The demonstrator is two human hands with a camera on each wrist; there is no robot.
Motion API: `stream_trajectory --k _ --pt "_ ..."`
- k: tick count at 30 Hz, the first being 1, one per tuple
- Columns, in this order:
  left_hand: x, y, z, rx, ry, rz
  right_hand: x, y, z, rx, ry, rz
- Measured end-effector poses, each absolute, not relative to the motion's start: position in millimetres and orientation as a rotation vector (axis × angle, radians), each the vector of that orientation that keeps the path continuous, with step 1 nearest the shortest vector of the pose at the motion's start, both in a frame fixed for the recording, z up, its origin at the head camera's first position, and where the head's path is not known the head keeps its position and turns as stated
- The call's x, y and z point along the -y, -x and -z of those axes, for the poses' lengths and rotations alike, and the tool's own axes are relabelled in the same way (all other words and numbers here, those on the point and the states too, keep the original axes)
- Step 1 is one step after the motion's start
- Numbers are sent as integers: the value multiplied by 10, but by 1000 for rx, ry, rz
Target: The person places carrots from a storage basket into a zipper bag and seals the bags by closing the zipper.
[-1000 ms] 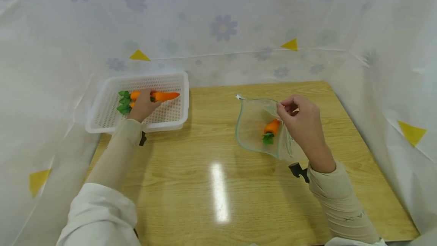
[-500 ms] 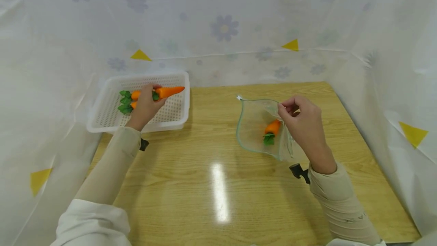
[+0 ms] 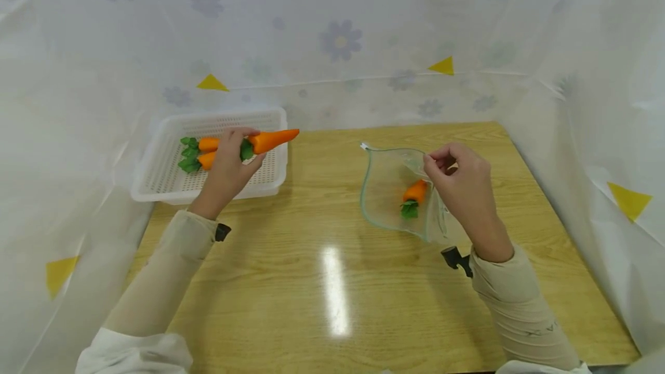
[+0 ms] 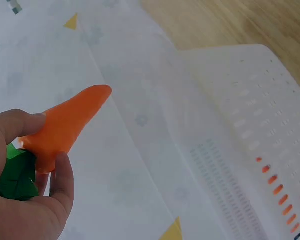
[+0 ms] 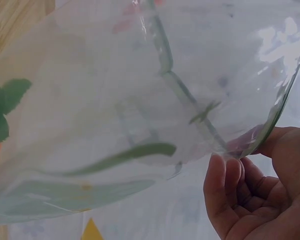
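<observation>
Above the right side of the white basket (image 3: 208, 194), my left hand (image 3: 228, 169) grips an orange carrot (image 3: 272, 141) by its leafy end, its tip pointing right. In the left wrist view, thumb and fingers pinch that carrot (image 4: 65, 125) beside its green leaves (image 4: 17, 172). Two more carrots (image 3: 208, 160) lie in the basket, partly hidden by the hand. My right hand (image 3: 459, 186) pinches the edge of a clear zip bag (image 3: 387, 189) with a green-tinted rim. One carrot (image 3: 414, 191) shows inside the bag. In the right wrist view, fingertips hold the film (image 5: 205, 130).
The basket stands at the back left of the wooden table (image 3: 291, 281). White floral sheeting (image 3: 332, 91) encloses the back and sides, with yellow triangles (image 3: 443, 66) stuck on it. Light glares off the table middle (image 3: 335, 293).
My left hand has lifted the carrot from the basket and moved it right, so its tip now reaches past the basket's right rim. The right hand and bag have stayed nearly still.
</observation>
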State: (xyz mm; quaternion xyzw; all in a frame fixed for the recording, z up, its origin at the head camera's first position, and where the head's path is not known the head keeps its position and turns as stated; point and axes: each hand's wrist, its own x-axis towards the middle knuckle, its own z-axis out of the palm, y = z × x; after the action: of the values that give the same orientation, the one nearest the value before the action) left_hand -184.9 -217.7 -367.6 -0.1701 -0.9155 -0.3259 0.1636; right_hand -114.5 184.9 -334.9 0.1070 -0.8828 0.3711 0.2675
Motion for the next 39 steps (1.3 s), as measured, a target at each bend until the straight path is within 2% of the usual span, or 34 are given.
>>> stream_trajectory --k 23,29,39 --pt "1613 1085 3154 2237 997 1066 -1853 1117 3365 2375 -262 -997" --pt "1475 981 3122 2195 1140 1090 -1856 1116 3367 2373 -266 -993" --pt "1272 963 3239 2248 1232 1051 -1840 1101 3364 2389 -273 -1008"
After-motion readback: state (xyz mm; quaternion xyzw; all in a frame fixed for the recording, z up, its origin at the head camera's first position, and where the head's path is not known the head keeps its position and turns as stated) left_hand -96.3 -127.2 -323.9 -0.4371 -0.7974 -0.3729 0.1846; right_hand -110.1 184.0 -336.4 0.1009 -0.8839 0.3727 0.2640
